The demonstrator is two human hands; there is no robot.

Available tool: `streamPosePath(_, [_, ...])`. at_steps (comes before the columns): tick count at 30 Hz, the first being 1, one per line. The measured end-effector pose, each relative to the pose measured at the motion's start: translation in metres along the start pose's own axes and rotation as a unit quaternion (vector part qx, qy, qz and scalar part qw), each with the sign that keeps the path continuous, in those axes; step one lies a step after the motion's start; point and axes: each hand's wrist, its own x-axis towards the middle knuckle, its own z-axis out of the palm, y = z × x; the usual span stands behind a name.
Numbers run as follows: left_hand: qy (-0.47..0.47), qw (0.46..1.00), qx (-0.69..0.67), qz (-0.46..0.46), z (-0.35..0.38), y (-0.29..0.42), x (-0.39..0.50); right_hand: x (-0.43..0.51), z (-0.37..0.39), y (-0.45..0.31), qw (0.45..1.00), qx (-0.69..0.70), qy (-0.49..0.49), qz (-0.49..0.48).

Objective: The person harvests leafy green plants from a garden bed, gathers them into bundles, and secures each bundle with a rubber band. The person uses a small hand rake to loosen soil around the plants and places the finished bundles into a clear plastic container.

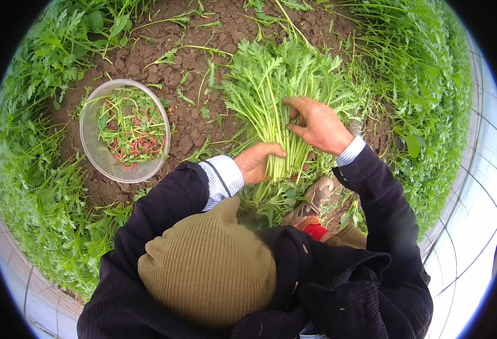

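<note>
A bunch of leafy greens with lobed leaves (278, 89) lies across my left hand (259, 163), whose thumb presses over the pale stems while the fingers pass beneath them. My right hand (316, 125) is at the bunch's right side, index finger and thumb among the upper stems; whether it grips any of them I cannot tell. Loose greens (274, 199) lie under the stem ends, near a shoe (318, 195). To the left, a clear round plastic tub (88, 131) holds red rubber bands (144, 144) mixed with plant scraps.
Dense rows of the same leafy plants (435, 106) grow on the right and on the left (32, 169). Between them is brown clumpy soil (189, 127) strewn with cut sprigs. Sheeting with a grid of lines (464, 254) borders the plants at the lower right.
</note>
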Motion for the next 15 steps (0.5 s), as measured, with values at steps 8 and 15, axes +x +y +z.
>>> streamPosePath(8, [0.04,0.999,0.01,-0.012,0.01,0.002,-0.002,0.011,-0.014,0.001,0.994,-0.034,-0.098,0.012])
streamPosePath(15, [0.141,0.989,0.033,-0.008,0.016,-0.003,0.003,0.01,0.007,0.002,0.998,-0.031,-0.039,-0.043])
